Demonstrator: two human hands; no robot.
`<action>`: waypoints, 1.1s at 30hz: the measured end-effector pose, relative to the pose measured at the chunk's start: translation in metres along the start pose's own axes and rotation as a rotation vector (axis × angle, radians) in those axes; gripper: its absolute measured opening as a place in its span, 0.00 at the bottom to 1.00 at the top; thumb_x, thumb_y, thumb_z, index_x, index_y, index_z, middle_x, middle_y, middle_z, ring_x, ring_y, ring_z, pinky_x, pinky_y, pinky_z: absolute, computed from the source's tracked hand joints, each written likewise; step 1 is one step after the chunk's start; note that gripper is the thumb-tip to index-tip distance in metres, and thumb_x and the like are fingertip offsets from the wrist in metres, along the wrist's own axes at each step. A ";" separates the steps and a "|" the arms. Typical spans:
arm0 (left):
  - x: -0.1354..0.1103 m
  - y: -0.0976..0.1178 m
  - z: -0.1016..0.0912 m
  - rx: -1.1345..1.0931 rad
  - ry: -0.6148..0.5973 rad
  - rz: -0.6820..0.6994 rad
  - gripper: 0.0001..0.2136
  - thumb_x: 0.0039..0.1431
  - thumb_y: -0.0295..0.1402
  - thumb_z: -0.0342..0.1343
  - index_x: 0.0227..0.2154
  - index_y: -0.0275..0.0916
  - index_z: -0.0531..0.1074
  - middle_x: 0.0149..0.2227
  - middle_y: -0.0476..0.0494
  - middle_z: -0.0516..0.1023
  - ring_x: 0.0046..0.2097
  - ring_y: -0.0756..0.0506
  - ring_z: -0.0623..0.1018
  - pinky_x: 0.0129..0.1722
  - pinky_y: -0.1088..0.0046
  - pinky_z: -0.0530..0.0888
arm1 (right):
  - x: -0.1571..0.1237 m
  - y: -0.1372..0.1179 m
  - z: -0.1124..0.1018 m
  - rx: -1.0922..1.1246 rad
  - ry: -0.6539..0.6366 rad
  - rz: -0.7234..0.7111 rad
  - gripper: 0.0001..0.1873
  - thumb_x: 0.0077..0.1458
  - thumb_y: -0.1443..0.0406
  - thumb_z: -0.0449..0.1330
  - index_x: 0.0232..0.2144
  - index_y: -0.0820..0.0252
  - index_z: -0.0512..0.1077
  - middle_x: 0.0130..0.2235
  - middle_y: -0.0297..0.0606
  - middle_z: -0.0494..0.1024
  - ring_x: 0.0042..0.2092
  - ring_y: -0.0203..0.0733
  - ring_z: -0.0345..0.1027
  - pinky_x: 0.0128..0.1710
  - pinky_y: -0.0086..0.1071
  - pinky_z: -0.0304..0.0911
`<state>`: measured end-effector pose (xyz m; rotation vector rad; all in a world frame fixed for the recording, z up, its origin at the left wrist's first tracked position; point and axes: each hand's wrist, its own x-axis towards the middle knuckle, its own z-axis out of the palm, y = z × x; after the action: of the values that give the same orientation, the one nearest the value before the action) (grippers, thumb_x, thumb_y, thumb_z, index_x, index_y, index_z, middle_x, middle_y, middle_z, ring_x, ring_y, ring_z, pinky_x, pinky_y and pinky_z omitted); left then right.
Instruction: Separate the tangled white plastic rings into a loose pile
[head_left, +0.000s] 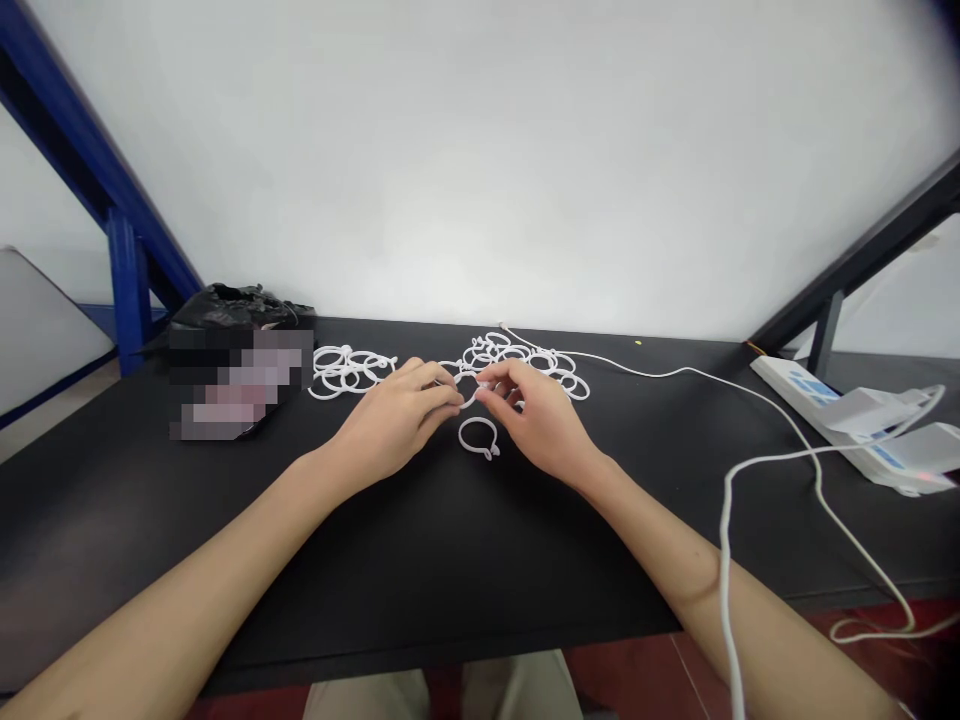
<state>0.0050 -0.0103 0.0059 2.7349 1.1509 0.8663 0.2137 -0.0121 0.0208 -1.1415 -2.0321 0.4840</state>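
Between my two hands, just above the black table, is a white plastic curtain ring (468, 403) with a small eyelet. The fingertips of my left hand (401, 412) pinch its left side. My right hand (536, 415) grips the opposite side near the eyelet, thumb and forefinger pressed together; its fingers partly cover that spot. Closer to me, a single loose curtain ring (478, 450) lies flat, its eyelet pointing toward my right hand. Beyond my left hand rests a group of several rings (337, 378). Another heap of rings (514, 352) spreads behind my right hand.
A black plastic bag (232, 305) sits at the left, beside a blurred-out patch. On the right, a white power strip (795, 385) holds plugged-in adapters. A white cable (726, 560) crosses over my right forearm. The black table (450, 570) meets a pale wall behind.
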 end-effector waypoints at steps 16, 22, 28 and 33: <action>0.003 0.006 0.001 -0.088 -0.070 -0.019 0.10 0.68 0.31 0.46 0.35 0.41 0.72 0.34 0.46 0.77 0.37 0.45 0.69 0.38 0.66 0.69 | 0.003 0.000 0.003 0.143 0.004 0.083 0.03 0.57 0.66 0.60 0.30 0.56 0.71 0.29 0.30 0.76 0.31 0.35 0.68 0.35 0.31 0.63; 0.003 0.004 0.001 -0.065 -0.066 -0.030 0.10 0.68 0.31 0.46 0.34 0.41 0.72 0.34 0.46 0.78 0.38 0.44 0.69 0.38 0.66 0.69 | 0.003 0.001 0.002 0.171 -0.027 0.092 0.04 0.56 0.64 0.61 0.29 0.57 0.72 0.29 0.30 0.77 0.30 0.34 0.68 0.33 0.30 0.62; 0.002 -0.003 -0.003 -0.011 0.012 -0.090 0.09 0.67 0.36 0.48 0.38 0.41 0.73 0.36 0.45 0.79 0.38 0.43 0.70 0.39 0.64 0.70 | 0.001 0.003 0.006 0.108 -0.015 0.133 0.12 0.58 0.59 0.60 0.43 0.56 0.70 0.34 0.32 0.79 0.31 0.34 0.69 0.34 0.30 0.63; 0.000 -0.018 -0.014 0.356 0.066 -0.259 0.10 0.65 0.35 0.48 0.34 0.41 0.73 0.36 0.42 0.79 0.40 0.39 0.71 0.39 0.59 0.68 | -0.001 0.002 0.000 -0.181 -0.160 0.100 0.17 0.57 0.49 0.59 0.35 0.56 0.71 0.28 0.31 0.74 0.29 0.35 0.66 0.30 0.31 0.58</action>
<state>-0.0141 -0.0002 0.0133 2.7354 1.7798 0.7872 0.2156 -0.0117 0.0189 -1.3562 -2.1994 0.4608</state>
